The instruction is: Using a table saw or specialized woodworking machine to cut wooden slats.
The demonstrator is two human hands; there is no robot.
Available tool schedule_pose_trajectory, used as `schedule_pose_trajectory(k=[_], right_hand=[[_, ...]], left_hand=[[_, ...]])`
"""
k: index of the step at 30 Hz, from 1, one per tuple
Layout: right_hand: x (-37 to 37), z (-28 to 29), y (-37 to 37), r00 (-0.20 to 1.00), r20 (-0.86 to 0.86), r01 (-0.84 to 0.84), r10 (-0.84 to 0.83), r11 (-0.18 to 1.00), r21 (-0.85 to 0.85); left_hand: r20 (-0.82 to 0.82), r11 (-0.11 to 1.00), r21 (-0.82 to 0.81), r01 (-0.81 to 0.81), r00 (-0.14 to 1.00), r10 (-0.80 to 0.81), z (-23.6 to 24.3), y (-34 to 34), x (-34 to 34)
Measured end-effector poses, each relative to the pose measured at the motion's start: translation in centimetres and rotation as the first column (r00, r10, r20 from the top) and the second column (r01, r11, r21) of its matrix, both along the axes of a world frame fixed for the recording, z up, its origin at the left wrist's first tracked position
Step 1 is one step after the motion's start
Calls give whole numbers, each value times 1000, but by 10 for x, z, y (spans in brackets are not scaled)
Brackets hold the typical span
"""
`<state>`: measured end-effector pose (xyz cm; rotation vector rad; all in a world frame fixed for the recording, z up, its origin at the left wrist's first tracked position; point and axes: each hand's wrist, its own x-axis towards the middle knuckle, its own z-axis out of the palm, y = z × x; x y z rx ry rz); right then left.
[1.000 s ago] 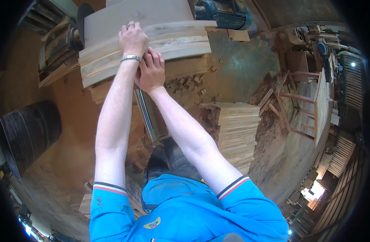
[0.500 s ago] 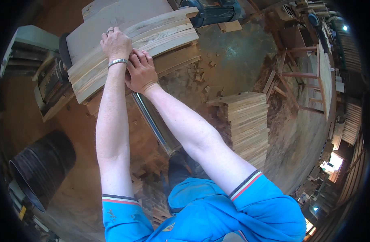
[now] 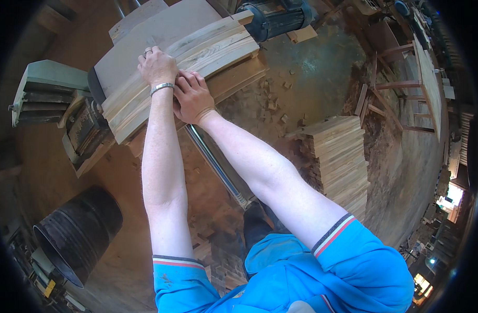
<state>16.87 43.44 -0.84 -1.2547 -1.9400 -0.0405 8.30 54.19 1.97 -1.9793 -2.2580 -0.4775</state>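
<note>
Several pale wooden boards (image 3: 218, 49) lie pressed side by side in a bundle across the sliding machine table (image 3: 150, 26). My left hand (image 3: 158, 67), with a ring and a metal watch band, reaches over the boards. Its fingers bend down at their far side. Just right of it and nearer to me, my right hand (image 3: 194, 99) grips the near edge of the bundle, fingers curled on the wood. The right thumb is mostly hidden. Both hands are close together, almost touching. A shiny metal rail (image 3: 215, 164) runs from under the table toward me.
At the table's left end is a machine head with a grey-green housing (image 3: 48, 78). A blue motor (image 3: 275, 23) sits at far right. A tall stack of boards (image 3: 340, 161) stands right of me, a black drum (image 3: 80, 229) lower left. Wood offcuts (image 3: 273, 99) litter the floor.
The whole scene has shifted slightly right and down in the picture as the view turned. My hands keep the same hold on the boards.
</note>
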Motion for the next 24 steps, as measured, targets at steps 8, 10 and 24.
schedule_pose_trajectory(k=[8, 10, 24], right_hand=[[-3, -1, 16, 1000, -10, 1, -1, 1000, 18], [-3, -2, 20, 1000, -6, -1, 1, 1000, 20], [-2, -9, 47, 985, 164, 43, -47, 999, 28]], left_hand=[[19, 1000, 0, 11, 1000, -11, -2, 15, -2], [22, 1000, 5, 10, 1000, -10, -2, 19, -2], [33, 1000, -8, -29, 999, 29, 2, 41, 2]])
